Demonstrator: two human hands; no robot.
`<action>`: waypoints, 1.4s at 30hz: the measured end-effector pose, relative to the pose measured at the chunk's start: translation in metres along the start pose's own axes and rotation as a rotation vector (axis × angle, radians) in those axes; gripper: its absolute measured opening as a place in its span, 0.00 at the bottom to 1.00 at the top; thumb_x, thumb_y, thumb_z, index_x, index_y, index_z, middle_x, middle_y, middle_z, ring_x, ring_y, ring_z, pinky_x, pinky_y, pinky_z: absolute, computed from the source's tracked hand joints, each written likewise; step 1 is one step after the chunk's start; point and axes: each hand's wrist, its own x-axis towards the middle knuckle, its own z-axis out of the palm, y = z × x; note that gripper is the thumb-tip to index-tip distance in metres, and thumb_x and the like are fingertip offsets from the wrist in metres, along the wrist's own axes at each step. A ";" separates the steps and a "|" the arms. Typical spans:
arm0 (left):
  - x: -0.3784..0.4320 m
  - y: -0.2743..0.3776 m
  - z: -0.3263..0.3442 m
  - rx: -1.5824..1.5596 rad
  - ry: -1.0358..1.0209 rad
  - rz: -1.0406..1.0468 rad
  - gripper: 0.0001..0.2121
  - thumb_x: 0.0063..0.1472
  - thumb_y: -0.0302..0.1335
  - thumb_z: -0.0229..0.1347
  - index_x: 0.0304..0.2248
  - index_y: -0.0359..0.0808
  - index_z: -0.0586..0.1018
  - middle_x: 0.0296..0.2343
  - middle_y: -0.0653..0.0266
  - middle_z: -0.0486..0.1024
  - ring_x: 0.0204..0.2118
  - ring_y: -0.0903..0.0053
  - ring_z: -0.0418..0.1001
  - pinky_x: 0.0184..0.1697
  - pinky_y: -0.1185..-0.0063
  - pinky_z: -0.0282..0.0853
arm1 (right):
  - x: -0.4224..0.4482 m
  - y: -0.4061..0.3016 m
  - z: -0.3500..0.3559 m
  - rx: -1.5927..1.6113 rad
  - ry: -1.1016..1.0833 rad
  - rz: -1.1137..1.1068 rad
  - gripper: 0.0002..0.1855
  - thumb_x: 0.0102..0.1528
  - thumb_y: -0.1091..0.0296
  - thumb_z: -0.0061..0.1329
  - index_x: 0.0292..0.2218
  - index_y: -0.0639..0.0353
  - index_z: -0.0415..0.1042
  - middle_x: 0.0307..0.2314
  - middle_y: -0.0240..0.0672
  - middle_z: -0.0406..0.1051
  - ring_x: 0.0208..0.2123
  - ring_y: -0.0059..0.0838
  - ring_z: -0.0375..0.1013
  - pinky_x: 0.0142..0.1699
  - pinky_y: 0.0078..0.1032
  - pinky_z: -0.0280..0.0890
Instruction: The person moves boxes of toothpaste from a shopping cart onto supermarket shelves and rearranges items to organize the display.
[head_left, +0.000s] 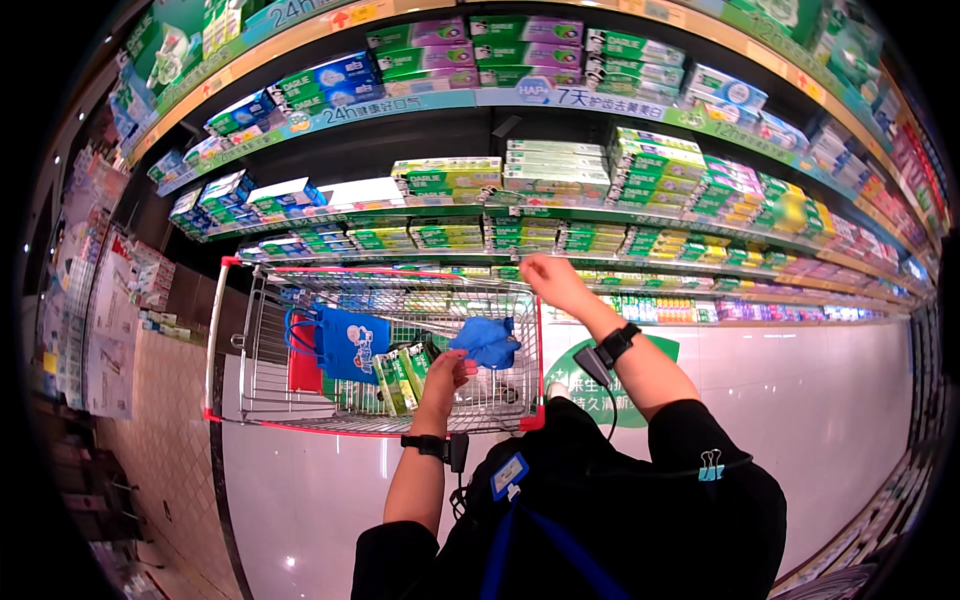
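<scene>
My left hand (448, 379) is over the shopping cart (341, 433), its fingers loosely extended and no object visible in them. Just beneath and left of it, several green-and-white Darlie toothpaste boxes (401, 379) stand tilted in the wire basket. A crumpled blue bag (486, 341) lies right by the fingertips. Farther left in the cart is a blue tote bag (352, 341) with printing. My right hand (551, 277) is raised beyond the cart's right end, in front of the lower shelves. Its fingers are curled, and what may be inside them is hidden.
A curved-looking shelf unit with rows of toothpaste boxes (446, 178) spans the view ahead. The cart's red corner (532, 420) is close to my body. A round green floor sticker (637, 382) lies on the pale tiles (787, 397). Another display (112, 322) stands at the left.
</scene>
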 end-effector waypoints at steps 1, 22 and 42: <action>-0.003 0.005 -0.002 -0.014 0.025 0.009 0.12 0.66 0.34 0.45 0.44 0.40 0.76 0.34 0.65 0.80 0.35 0.79 0.78 0.39 0.80 0.66 | 0.029 -0.020 -0.003 -0.063 0.020 -0.060 0.12 0.59 0.63 0.48 0.35 0.63 0.75 0.26 0.46 0.75 0.28 0.44 0.76 0.34 0.37 0.69; 0.011 0.161 0.119 -0.247 0.225 0.411 0.17 0.70 0.37 0.49 0.52 0.34 0.70 0.43 0.60 0.77 0.43 0.71 0.78 0.48 0.72 0.71 | 0.219 -0.073 -0.029 0.190 -0.712 -0.129 0.23 0.62 0.49 0.50 0.41 0.65 0.76 0.25 0.34 0.73 0.29 0.16 0.68 0.33 0.21 0.63; -0.029 0.136 0.114 -0.389 0.535 0.433 0.20 0.67 0.41 0.53 0.49 0.33 0.73 0.40 0.60 0.79 0.38 0.77 0.81 0.34 0.80 0.82 | 0.306 0.006 0.037 -0.688 -0.635 -0.256 0.20 0.54 0.58 0.50 0.42 0.63 0.75 0.37 0.49 0.76 0.43 0.51 0.76 0.47 0.46 0.69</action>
